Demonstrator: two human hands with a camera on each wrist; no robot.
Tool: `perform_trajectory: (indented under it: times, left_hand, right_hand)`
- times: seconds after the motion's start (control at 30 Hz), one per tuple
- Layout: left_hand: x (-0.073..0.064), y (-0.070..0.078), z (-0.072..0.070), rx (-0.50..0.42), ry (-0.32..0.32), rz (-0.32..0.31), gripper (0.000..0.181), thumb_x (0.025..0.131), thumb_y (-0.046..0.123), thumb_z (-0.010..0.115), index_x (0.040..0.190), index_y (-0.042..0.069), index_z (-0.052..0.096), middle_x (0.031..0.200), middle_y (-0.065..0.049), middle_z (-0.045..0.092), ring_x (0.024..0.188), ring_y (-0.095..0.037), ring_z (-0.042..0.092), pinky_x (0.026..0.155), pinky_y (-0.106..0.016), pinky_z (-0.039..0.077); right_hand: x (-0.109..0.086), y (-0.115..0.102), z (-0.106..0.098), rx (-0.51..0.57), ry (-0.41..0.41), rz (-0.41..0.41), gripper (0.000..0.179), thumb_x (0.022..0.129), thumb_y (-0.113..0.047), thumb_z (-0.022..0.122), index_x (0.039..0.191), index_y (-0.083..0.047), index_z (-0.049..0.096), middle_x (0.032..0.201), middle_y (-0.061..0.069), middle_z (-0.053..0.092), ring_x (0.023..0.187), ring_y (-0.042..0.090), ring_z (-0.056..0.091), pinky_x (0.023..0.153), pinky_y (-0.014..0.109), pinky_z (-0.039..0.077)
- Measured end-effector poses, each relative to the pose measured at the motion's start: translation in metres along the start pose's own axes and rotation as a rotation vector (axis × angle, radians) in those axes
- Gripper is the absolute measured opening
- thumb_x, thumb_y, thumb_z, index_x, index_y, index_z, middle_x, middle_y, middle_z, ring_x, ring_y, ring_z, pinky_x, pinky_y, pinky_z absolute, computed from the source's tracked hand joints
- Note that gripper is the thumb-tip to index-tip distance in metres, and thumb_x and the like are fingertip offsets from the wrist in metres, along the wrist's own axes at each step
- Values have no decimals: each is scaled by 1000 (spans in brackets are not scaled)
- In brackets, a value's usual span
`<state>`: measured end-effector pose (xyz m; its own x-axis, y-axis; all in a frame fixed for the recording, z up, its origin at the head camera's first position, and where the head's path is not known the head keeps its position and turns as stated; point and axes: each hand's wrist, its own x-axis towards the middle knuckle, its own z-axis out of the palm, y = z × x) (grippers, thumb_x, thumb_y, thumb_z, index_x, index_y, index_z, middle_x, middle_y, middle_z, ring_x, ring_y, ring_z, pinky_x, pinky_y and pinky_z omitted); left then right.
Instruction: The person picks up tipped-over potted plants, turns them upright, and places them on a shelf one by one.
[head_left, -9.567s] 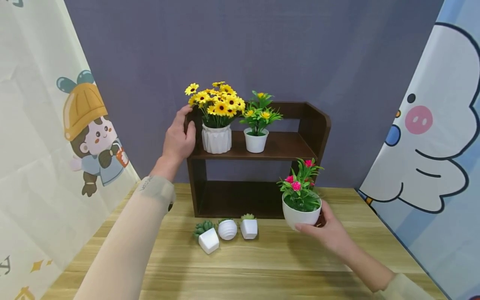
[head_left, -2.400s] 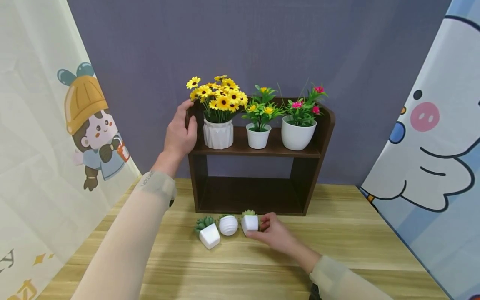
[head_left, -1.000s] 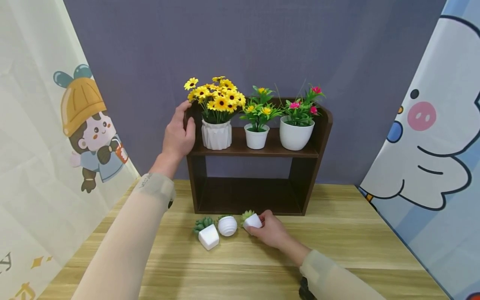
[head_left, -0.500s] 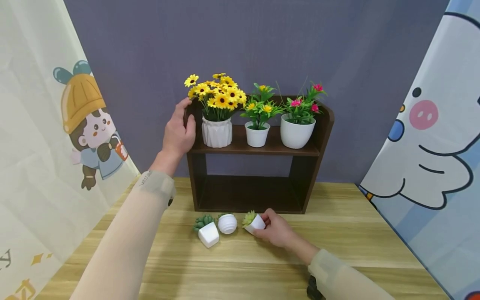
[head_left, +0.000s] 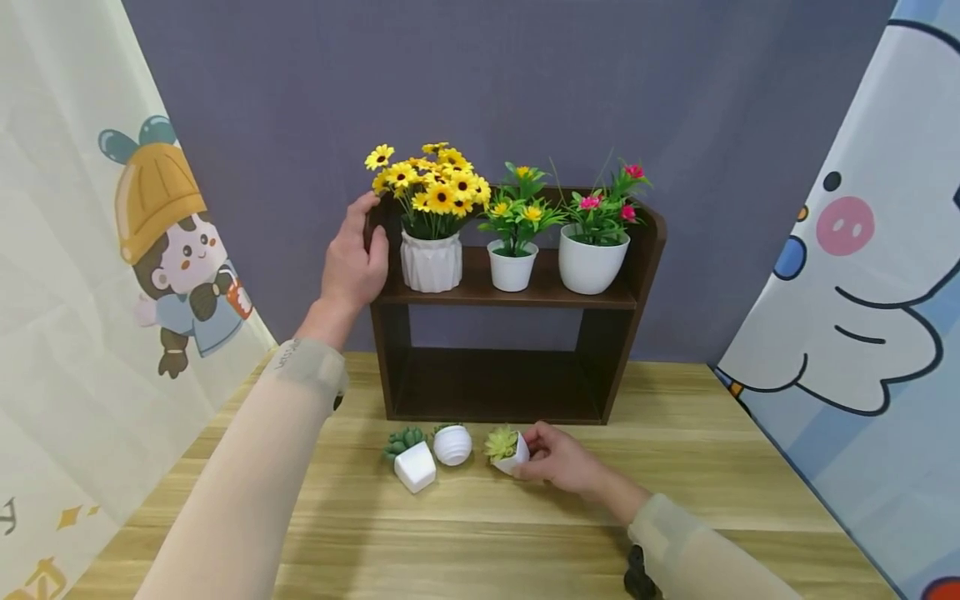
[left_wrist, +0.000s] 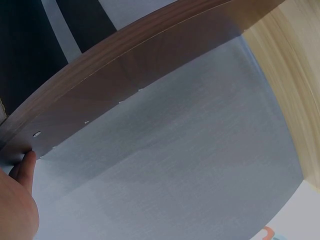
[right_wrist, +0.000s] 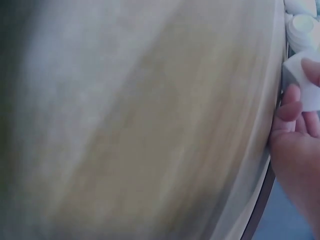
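Observation:
My right hand point(head_left: 564, 460) pinches the small white square pot of a light-green succulent point(head_left: 501, 444) just above or on the wooden table; the pot is tilted, its plant facing left and toward me. In the right wrist view, the thumb and fingers lie round that white pot point(right_wrist: 306, 85). To its left lie a ribbed round white pot point(head_left: 453, 445) and a square white pot with a dark-green succulent point(head_left: 406, 442), both tipped over. My left hand point(head_left: 354, 262) holds the upper left side of a dark brown two-tier shelf point(head_left: 517, 297); its fingertips touch the outer panel point(left_wrist: 100, 95).
On the upper tier stand a pot of yellow daisy-like flowers point(head_left: 432, 262), a small pot with yellow blooms point(head_left: 512, 268) and a wider pot with pink flowers point(head_left: 592, 265). The lower tier point(head_left: 495, 383) is open at the front. Cartoon-printed cloths hang at both sides.
The pink-flower pot has gone from my right hand onto the upper tier. Since then my right hand has taken hold of the light-green succulent and turned it. The left hand stays on the shelf.

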<state>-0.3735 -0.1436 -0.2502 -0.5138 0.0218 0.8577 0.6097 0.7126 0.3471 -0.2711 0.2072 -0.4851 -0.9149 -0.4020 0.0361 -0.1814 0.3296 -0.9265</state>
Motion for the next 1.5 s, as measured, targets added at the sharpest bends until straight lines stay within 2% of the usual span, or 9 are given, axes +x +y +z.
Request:
perform_trajectory:
  times: [0.13,0.4,0.73,0.97,1.23,1.43,1.5]
  left_hand:
    - [0,0,0,1,-11,-8,50,115,23,45,163,13,44,170,-14,50,94,-49,65,87,-64,54]
    - [0,-1,0,1,-12,-3,49,115,23,46,163,14,44,170,-14,51,96,-49,66,87,-65,55]
    - [2,-1,0,-2,-5,-11,49,115,22,45,162,14,45,170,-14,51,109,-51,68,94,-65,55]
    - [1,1,-1,-6,-19,-19,50,114,21,47,163,13,44,171,-13,49,101,-51,67,91,-65,54]
    - [1,0,0,-11,-24,-29,50,114,22,47,163,14,44,172,-12,48,112,-51,68,97,-65,55]
    - [1,0,-1,-15,-26,-34,51,114,22,46,164,14,44,172,-11,48,97,-51,65,89,-64,53]
    - [1,0,-1,-14,-26,-32,50,114,22,47,164,14,44,172,-12,48,99,-51,66,90,-64,53]
  right_hand:
    - [1,1,-3,25,-28,28,43,89,-6,86,123,3,61,119,15,71,98,18,64,72,26,52]
    - [2,3,-7,84,-54,52,45,90,-6,87,124,5,61,116,13,68,92,17,61,70,25,52]
    - [5,4,-8,56,-52,57,46,87,-5,89,124,5,62,114,11,68,93,16,62,74,24,53]
    - [4,4,-7,26,-59,26,45,87,-1,89,124,6,64,108,9,69,92,15,62,76,23,54]
    - [3,3,-7,8,-66,23,47,87,1,88,127,7,63,109,10,67,92,17,62,75,22,54]
    - [4,5,-9,40,-84,27,61,86,2,87,137,11,55,113,12,64,94,16,63,76,21,55]
    - [4,5,-10,62,-94,33,66,87,2,86,142,12,51,116,13,63,96,17,63,77,21,55]
